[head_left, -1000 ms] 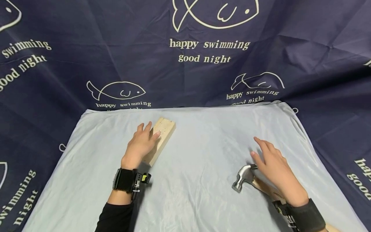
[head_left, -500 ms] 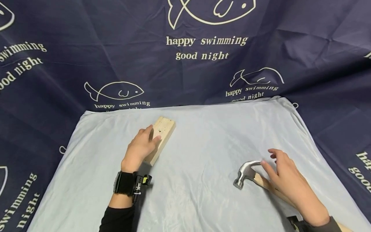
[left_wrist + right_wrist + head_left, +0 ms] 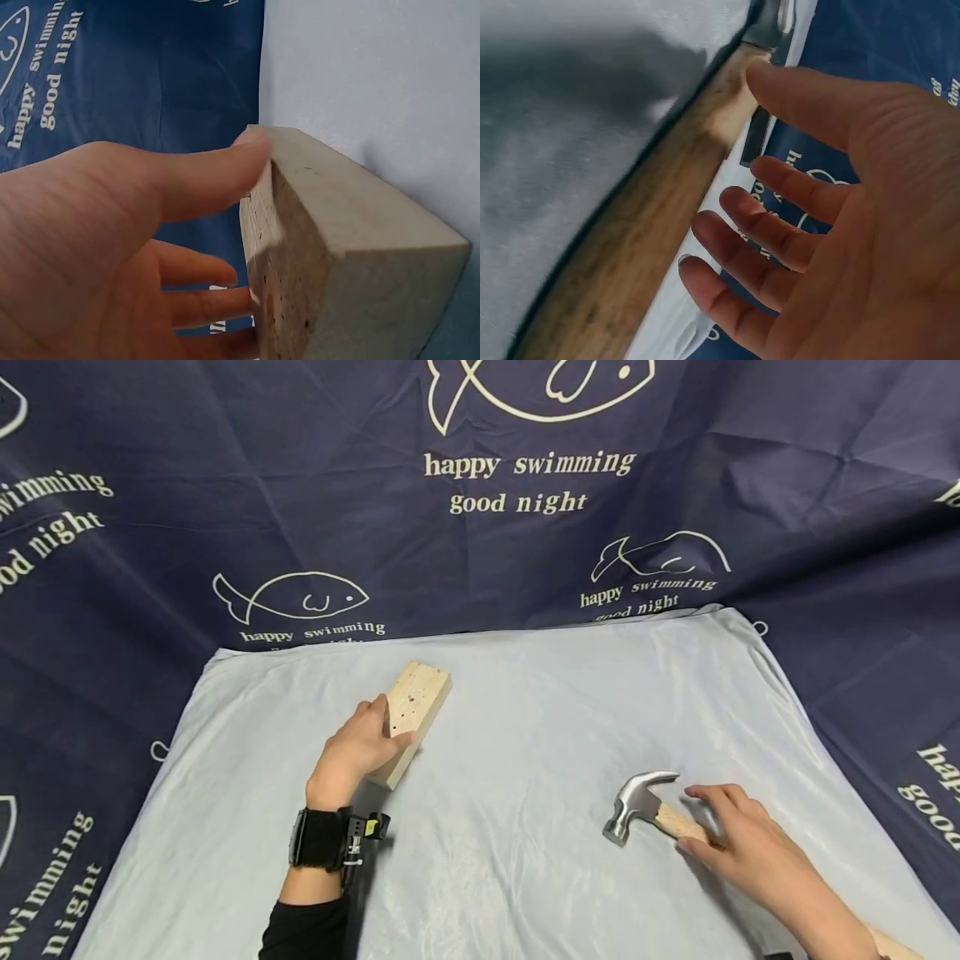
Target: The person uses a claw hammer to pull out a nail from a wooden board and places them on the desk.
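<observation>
A pale wooden block (image 3: 420,693) with several small holes lies on the cloth, left of centre. Across its width, my left hand (image 3: 352,756) holds it, the thumb at the right edge and the fingers at the left. In the left wrist view the thumb tip meets the block's (image 3: 360,195) edge, and the fingertips are partly hidden behind it. A claw hammer (image 3: 637,802) with a steel head lies at right, its handle running toward me. My right hand (image 3: 765,856) hovers over that handle (image 3: 645,202), fingers loosely curved and apart from it.
Pale blue cloth (image 3: 510,760) covers the table, lightly wrinkled. A dark blue curtain (image 3: 480,568) printed with fish and lettering hangs behind it and along both sides.
My left hand has lowered and brought its fingers in around the wooden block. My right hand has drawn back toward me and down along the hammer's handle, leaving its head uncovered.
</observation>
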Demonstrator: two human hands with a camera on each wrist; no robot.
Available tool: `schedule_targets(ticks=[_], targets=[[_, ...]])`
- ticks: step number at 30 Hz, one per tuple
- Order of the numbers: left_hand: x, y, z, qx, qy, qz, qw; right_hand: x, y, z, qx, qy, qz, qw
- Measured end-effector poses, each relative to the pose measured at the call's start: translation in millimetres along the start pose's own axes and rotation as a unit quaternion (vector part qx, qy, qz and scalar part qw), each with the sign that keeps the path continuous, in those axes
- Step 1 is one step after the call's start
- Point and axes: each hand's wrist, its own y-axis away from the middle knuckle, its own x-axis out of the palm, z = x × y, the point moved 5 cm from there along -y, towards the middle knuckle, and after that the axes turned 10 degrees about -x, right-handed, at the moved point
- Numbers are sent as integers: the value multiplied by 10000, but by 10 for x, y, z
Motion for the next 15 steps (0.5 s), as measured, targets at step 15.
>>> schedule_targets(ticks=[15], targets=[[13,47,-23,-385,-83,-90,9992,85,22,17,68,179,430,9989]])
